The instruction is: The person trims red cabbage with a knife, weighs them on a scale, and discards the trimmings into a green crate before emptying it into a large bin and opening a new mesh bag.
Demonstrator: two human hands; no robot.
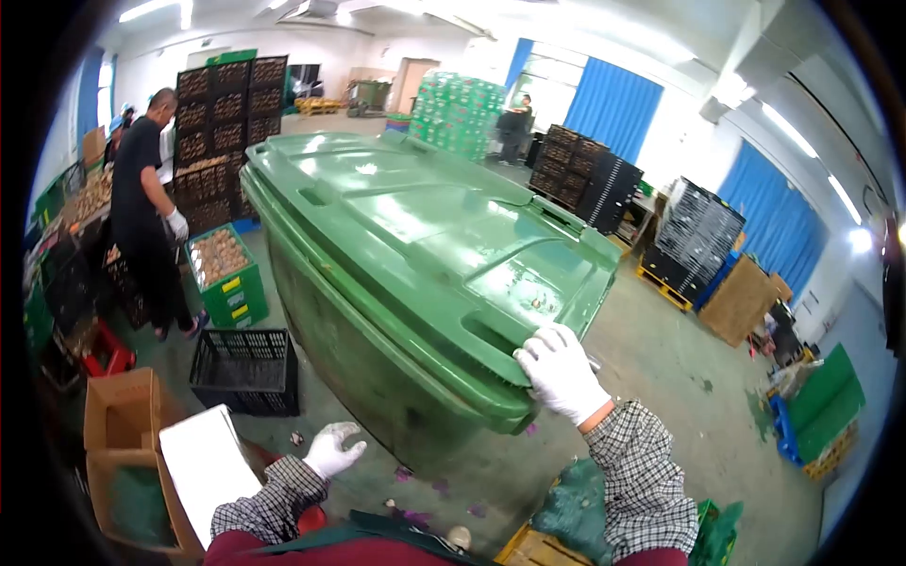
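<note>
A large green wheeled bin (377, 217) with a closed, glossy lid fills the middle of the head view. My right hand (559, 373), in a white glove, has its fingers curled over the lid's near right corner, beside a recessed handle slot. My left hand (333, 451), also white-gloved, hangs low in front of the bin with its fingers apart and nothing in it. It is near a white sheet or board (212, 472) that leans on open cardboard boxes (123, 424).
An empty black crate (245, 373) and a green crate of round produce (225, 269) stand left of the bin. A person (146, 208) stands behind them. At the lower right lies a dark green net sack (576, 509). Stacked crates (694, 236) stand farther right.
</note>
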